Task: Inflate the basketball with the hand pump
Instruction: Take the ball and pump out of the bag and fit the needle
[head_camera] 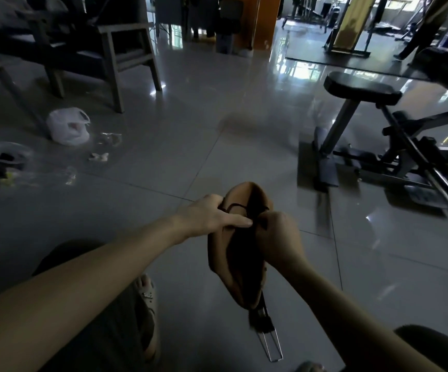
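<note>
Above the floor (217, 135), left hand (212, 216) and right hand (277, 236), both curled tight, clutch the deflated basketball (240, 267).

Dim room, glossy grey tiled floor (217, 103), wooden chair (126, 49) far left, padded exercise bench (362, 88) right, daylight reflections

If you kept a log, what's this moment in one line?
stage: fitting hose | deflated basketball: folded | left hand: grips basketball | right hand: pinches hose | pump: below basketball

gym: weight bench (362, 88), exercise machines (346, 25), tiled floor (217, 103)
</note>
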Tool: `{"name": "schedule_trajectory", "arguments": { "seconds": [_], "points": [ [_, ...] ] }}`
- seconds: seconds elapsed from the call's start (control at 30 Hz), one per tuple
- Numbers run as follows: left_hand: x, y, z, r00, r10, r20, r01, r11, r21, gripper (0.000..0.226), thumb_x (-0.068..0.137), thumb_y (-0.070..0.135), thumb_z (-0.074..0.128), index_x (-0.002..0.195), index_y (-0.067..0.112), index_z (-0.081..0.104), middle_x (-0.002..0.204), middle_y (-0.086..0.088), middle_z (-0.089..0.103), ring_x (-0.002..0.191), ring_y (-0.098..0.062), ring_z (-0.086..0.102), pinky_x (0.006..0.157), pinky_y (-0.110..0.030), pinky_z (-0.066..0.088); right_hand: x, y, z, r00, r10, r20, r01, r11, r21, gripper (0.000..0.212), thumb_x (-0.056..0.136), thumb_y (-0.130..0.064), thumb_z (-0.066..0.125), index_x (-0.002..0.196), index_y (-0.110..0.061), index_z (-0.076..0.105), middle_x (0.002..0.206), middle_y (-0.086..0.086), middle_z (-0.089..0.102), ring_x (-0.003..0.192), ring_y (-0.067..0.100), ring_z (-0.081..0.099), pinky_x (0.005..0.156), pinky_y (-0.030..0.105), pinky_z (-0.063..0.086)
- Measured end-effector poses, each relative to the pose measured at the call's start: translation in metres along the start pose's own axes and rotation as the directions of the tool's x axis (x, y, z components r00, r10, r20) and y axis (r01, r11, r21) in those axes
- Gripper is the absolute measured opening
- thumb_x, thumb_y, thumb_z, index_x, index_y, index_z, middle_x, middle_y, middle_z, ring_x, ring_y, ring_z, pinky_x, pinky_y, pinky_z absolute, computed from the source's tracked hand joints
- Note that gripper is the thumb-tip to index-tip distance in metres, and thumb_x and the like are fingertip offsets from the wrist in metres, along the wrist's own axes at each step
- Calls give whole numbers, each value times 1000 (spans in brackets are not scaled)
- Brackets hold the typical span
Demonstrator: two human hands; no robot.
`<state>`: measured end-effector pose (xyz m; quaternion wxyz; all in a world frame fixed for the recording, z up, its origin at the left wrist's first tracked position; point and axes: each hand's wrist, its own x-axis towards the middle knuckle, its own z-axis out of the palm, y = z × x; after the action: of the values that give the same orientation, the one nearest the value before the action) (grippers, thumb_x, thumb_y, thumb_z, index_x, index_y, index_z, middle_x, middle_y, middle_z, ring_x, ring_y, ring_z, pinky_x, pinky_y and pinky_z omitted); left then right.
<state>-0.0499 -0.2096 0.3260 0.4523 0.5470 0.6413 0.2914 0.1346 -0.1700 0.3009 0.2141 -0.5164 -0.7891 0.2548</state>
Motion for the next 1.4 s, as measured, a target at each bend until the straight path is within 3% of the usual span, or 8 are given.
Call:
{"name": "schedule_trajectory", "arguments": {
  "seconds": [0.07, 0.13, 0.33, 0.73, 0.9, 1.1, 1.3, 1.4],
  "points": [
    [4, -1, 1, 1000, 9, -23, -9, 1000, 17, 40, 77, 42, 82, 93, 7, 74, 92, -10, 76, 87, -25, 74, 92, -52, 56, 3, 6, -8, 1000, 7, 10, -7, 1000, 3, 29, 91, -4, 53, 63, -6, 61, 54, 2, 57, 45, 15, 52, 39, 23, 40],
    [8, -5, -2, 999, 24, -37, -26, 999, -45, 29, 83, 33, 80, 91, 6, 75, 90, -9, 77, 87, -25, 75, 93, -51, 57, 6, 16, -16, 999, 42, 24, -42, 999, 22, 26, 92, -6, 56, 68, -4, 66, 60, 10, 63, 52, 27, 61, 46, 37, 49],
    [28, -14, 2, 999, -25, 28, 31, 971, -235, 32, 96, 29, 67, 95, -2, 76, 95, -19, 76, 90, -32, 74, 85, -36, 58, 7, 50, -24, 946, 232, 225, -307, 862, 402, 15, 96, -15, 64, 91, -7, 75, 84, 9, 76, 74, 21, 74, 72, 40, 63],
    [66, -11, 9, 990, -128, -55, 97, 919, -381, 31, 92, 28, 71, 86, -2, 78, 94, -27, 73, 78, -31, 71, 78, -34, 59, 49, 78, -17, 913, 262, 313, -395, 762, 514, 12, 96, -20, 64, 97, -13, 74, 94, 9, 76, 82, 19, 74, 74, 33, 62],
    [79, -7, 11, 960, -207, -189, 141, 939, -315, 29, 92, 29, 73, 86, 1, 79, 83, -17, 76, 74, -27, 74, 75, -31, 60, 49, 87, -24, 891, 143, 430, -405, 678, 614, 24, 100, -19, 57, 107, 1, 70, 105, 16, 74, 99, 28, 71, 91, 43, 58],
    [83, -12, 9, 885, -246, -395, 131, 946, -296, 31, 91, 29, 73, 87, -2, 76, 78, -13, 76, 71, -25, 74, 66, -28, 59, 50, 100, -38, 859, 350, 374, -512, 540, 668, 27, 103, -19, 52, 103, 4, 66, 103, 19, 73, 94, 31, 73, 88, 46, 59],
    [73, -9, -1, 913, -233, -336, 84, 911, -403, 23, 92, 16, 70, 71, 8, 76, 82, -16, 77, 72, -25, 75, 70, -30, 57, 42, 101, -30, 814, 381, 439, -581, 550, 600, 26, 104, -19, 50, 103, 3, 65, 100, 19, 73, 89, 28, 74, 80, 41, 61],
    [68, -9, 1, 934, -164, -319, 36, 928, -371, 29, 93, 16, 69, 65, 11, 77, 82, -18, 76, 72, -27, 74, 67, -30, 59, 40, 96, -23, 828, 350, 439, -551, 658, 513, 22, 103, -17, 50, 99, -2, 65, 102, 18, 72, 91, 27, 72, 85, 43, 60]
  ]
}}
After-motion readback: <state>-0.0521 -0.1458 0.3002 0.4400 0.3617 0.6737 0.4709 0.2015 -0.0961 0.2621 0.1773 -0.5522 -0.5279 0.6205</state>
